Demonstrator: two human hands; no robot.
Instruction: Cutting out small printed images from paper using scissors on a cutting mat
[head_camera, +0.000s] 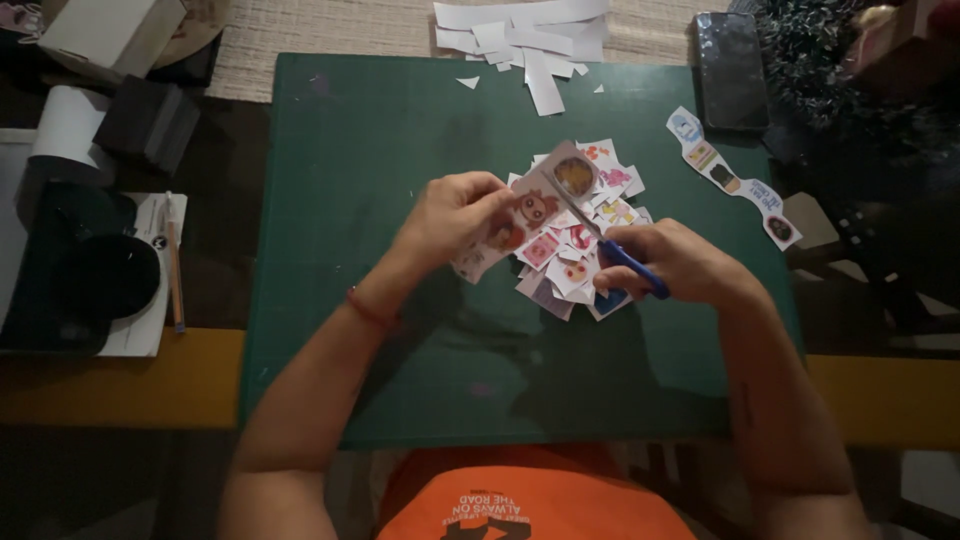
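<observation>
Left hand (455, 215) pinches a strip of printed paper stickers (530, 210), glossy, square panels with cartoon faces, held over the middle of the matte green cutting mat (350, 200). Right hand (675, 262) is closed around blue-handled scissors (610, 250), blades meeting the strip. Below lies a loose pile of cut stickers (575, 270), small multicoloured squares. White paper offcuts (530, 40) sit at the mat's far edge. A wavy-edged sticker strip (730, 178) lies right, beside a dark phone (732, 70). The wooden bench (130, 385) is yellowish.
</observation>
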